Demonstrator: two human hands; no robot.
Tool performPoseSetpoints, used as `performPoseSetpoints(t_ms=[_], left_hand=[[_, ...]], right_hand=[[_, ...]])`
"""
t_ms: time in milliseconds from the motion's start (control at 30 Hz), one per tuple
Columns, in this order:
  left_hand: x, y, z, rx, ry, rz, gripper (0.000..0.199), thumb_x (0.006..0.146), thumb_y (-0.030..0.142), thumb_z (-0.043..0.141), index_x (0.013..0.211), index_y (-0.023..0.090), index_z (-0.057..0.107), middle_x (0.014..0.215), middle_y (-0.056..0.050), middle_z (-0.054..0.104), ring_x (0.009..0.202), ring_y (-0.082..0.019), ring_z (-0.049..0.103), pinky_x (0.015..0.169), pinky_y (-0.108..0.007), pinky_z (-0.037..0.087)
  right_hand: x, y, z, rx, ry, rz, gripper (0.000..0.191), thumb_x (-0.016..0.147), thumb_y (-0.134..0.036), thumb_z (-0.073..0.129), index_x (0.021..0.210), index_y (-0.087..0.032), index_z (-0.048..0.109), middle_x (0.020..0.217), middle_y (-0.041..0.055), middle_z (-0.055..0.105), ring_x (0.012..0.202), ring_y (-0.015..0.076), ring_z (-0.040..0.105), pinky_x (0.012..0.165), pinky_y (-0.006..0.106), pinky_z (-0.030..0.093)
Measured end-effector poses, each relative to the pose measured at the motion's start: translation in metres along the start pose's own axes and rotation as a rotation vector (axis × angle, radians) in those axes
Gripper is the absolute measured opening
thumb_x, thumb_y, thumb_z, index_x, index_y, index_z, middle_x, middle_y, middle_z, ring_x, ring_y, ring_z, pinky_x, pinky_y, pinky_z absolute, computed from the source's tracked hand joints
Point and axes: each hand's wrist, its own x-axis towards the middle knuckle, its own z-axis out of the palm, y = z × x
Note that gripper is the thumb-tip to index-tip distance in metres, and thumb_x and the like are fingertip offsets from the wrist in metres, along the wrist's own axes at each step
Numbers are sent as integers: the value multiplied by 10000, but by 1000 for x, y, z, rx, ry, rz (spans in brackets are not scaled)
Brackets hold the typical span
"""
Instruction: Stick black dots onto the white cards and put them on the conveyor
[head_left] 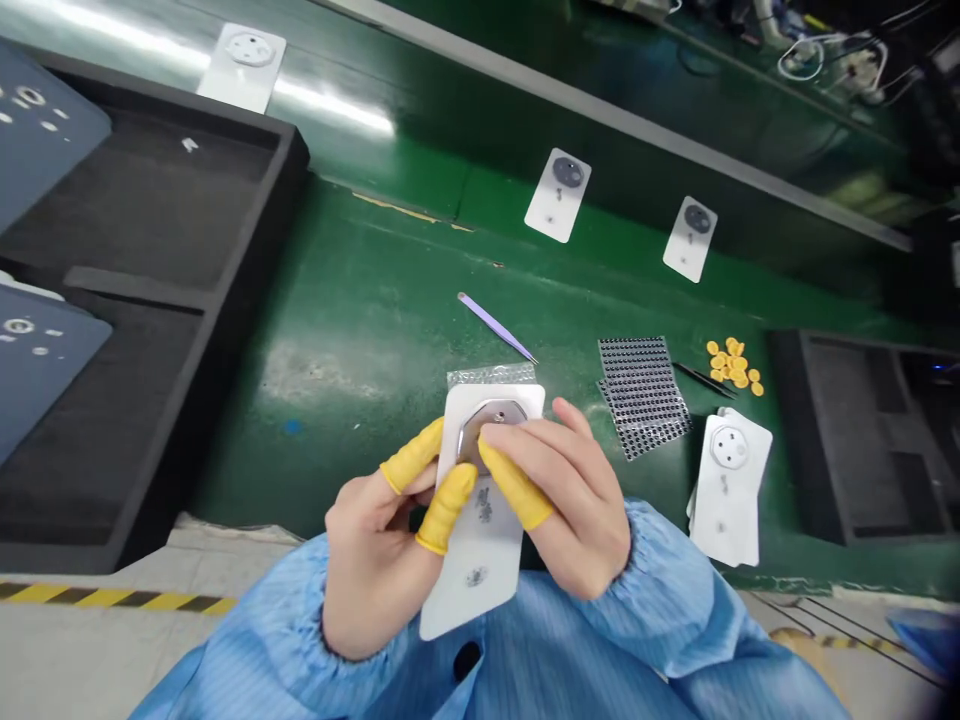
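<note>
A white phone back cover (480,590) is tilted up in front of my chest, with an octagonal metal-edged camera frame at its top. My left hand (386,550) grips its left edge, with yellow finger cots on the thumb and a finger. My right hand (562,480) is closed over the camera frame, its yellow-cotted digit pressed there. Whatever lies under those fingertips is hidden. Just behind the cover, a clear plastic sheet (491,374) lies on the green bench. Purple tweezers (496,326) rest a little farther back.
Right of my hands are a sheet of black dots (643,390), black tweezers (703,380), yellow finger cots (733,366) and stacked white covers (739,510). Black trays stand at left (259,250) and right (814,450). More covers lie at the back (556,205) (688,250) (232,85).
</note>
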Motion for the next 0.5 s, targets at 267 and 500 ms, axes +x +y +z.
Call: performPoseSetpoints(t_ms=[267,500], left_hand=[[1,-6,4,2,21,124,431,725,53,700,1061,323,701,1024,91,747,727,-74,709,679,-106,544],[4,-3,7,103,7,168,369,697,83,722,1007,283,712,923,58,769,690,-88,716,629,-107,535]], right_hand=[[-10,7,9,-100,-38,-74,292,879,-155,469,1103,-31,609,1268,240,571,1254,344,484,1023,535,430],[-6,13,8,-9,-45,-126,269,889,-176,507,1074,-9,608,1225,267,590,1241,326,507,981,483,503]])
